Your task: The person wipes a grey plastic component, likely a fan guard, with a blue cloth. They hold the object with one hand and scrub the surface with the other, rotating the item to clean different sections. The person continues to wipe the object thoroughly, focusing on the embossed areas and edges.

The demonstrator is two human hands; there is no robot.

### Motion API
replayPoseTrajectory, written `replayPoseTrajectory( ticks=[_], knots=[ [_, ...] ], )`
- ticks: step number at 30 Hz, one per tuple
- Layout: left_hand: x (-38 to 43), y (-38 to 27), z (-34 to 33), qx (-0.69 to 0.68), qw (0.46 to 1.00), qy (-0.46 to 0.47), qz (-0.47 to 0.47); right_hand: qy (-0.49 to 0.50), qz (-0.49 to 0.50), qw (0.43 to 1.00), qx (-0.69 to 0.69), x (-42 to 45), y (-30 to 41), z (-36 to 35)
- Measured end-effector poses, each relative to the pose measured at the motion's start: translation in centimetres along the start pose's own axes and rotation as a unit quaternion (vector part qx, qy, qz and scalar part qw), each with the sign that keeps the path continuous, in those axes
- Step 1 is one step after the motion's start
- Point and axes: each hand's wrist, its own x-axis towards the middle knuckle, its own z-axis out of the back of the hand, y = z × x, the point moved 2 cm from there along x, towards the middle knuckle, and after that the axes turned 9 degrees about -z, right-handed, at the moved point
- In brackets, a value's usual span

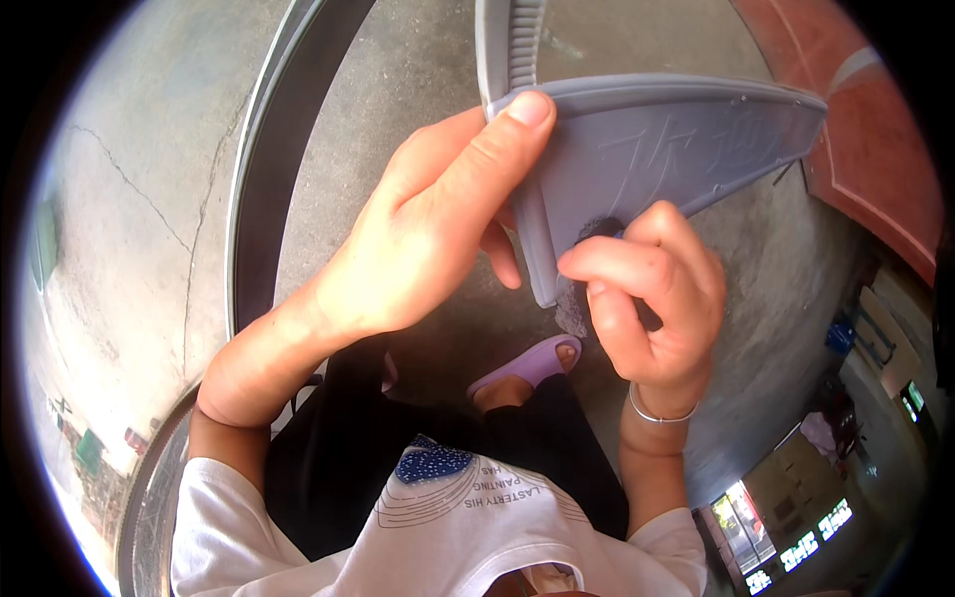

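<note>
A grey plastic moulded panel (634, 149) with a raised rim stretches from the upper middle towards the right, scratched marks on its inner face. My left hand (440, 201) grips its near left corner, thumb over the rim and fingers underneath. My right hand (656, 291), with a thin bracelet at the wrist, is held by the panel's lower edge, index finger bent and thumb close beneath it. Whether something small is pinched there cannot be told. Beside these fingertips a dark, rough patch (571, 310) shows below the panel.
A curved dark strip with a pale edge (250, 164) rises on the left over the cracked concrete floor (142, 194). A red surface (858, 127) lies beyond the panel's right end. My foot in a purple slipper (533, 366) is on the floor below.
</note>
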Motion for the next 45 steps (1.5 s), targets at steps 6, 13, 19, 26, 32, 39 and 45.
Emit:
replayPoseTrajectory(
  ticks=[6, 13, 19, 26, 32, 39, 45],
  knots=[
    [-0.5, 0.7, 1.1, -0.042, 0.999, -0.002, 0.020, -0.016, 0.026, 0.999, -0.013, -0.4, 1.0, -1.3],
    [-0.8, 2.4, 1.3, 0.027, 0.999, -0.007, -0.018, -0.070, 0.030, 0.994, -0.073, 0.3, 0.5, -3.1],
    [-0.4, 3.2, 0.2, -0.034, 0.996, 0.077, -0.001, -0.264, -0.007, 0.947, -0.182, 2.5, -3.5, 0.5],
    [0.6, 3.5, -0.1, 0.039, 0.995, 0.095, 0.015, -0.195, -0.015, 0.979, -0.059, 2.2, -4.5, -1.2],
    [1.2, 3.3, 1.7, 0.010, 0.997, 0.080, 0.018, -0.195, -0.025, 0.970, -0.140, 2.0, -4.7, -0.8],
    [2.0, 3.1, 2.9, -0.007, 0.999, 0.046, 0.005, -0.112, -0.052, 0.990, -0.063, 1.3, -2.8, -1.6],
    [1.6, 4.8, 3.6, 0.057, 0.998, 0.029, -0.020, -0.042, -0.012, 0.999, 0.002, -1.7, -1.0, -3.4]
  ],
)
